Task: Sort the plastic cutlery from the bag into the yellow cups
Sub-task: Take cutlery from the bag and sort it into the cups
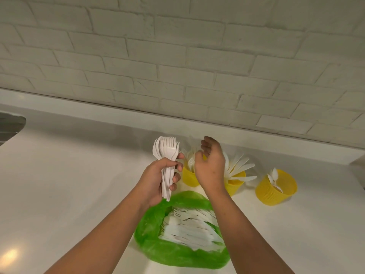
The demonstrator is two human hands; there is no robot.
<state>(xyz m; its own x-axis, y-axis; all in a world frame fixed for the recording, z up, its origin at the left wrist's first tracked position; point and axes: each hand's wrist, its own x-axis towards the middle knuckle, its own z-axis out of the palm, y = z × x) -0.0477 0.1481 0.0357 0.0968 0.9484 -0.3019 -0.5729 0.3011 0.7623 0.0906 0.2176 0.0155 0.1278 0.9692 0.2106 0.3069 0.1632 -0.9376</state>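
Observation:
My left hand (158,177) grips a bunch of white plastic forks and spoons (166,155), heads up, above the counter. My right hand (210,165) hovers over the left yellow cup (188,177), fingers loosely curled, nothing clearly in it. That cup holds forks. The middle yellow cup (236,184) holds knives fanned to the right. The right yellow cup (276,187) holds a few spoons. A green plastic bag (171,252) lies open in front of the cups with a heap of white cutlery (189,228) inside.
Everything stands on a white counter (69,184) against a white brick wall (177,56). A metal sink edge (11,123) shows at the far left. A pale object's corner (358,164) shows at the right edge.

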